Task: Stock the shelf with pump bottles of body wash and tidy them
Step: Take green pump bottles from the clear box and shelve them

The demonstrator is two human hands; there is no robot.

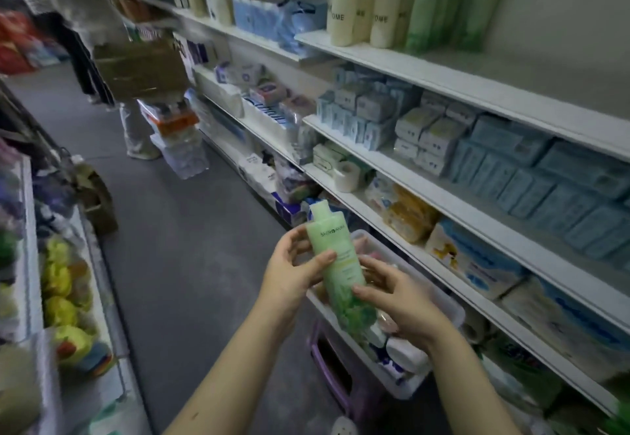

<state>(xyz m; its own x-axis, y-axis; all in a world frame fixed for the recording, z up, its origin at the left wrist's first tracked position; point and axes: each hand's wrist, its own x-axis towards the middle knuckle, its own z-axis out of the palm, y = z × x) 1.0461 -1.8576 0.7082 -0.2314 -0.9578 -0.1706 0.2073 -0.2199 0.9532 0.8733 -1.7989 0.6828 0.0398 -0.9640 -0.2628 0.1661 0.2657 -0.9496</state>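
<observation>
Gripping a green bottle (335, 264) in both hands, out in front of the body and low in the aisle. Wrapped round its upper half from the left by the left hand (289, 274), thumb laid across the front of the label, fingers curled behind, near the shoulder. Clasped lower down from the right by the right hand (397, 298), thumb pressed on the leafy print, other fingers bent round the far side. Tilted rather than upright, green cap pointing up and away, base dipping toward a white bin (455, 313); hard to tell whether touching anything inside. Set on a purple stool (325, 353), just beside the lower shelves, and filled with white and pink packs too blurred to name.

Well above and to the right, on the top shelf (460, 73): cream pump bottles (342, 15) standing upright in a row, with tall green bottles (446, 5) just beside them on the right. Stacked on the boards beneath: pale blue packs (545, 175), white boxes, a yellow bundle, a roll of white tape near the shelf edge.

Further down the aisle, on the grey floor (170, 230): another person (78, 8), blurred, close to the same shelving, with a cardboard box (139, 66) at waist height. Along the left edge, a rack (29, 230) loaded with yellow goods (61, 278) and other mixed colours, all out of focus
</observation>
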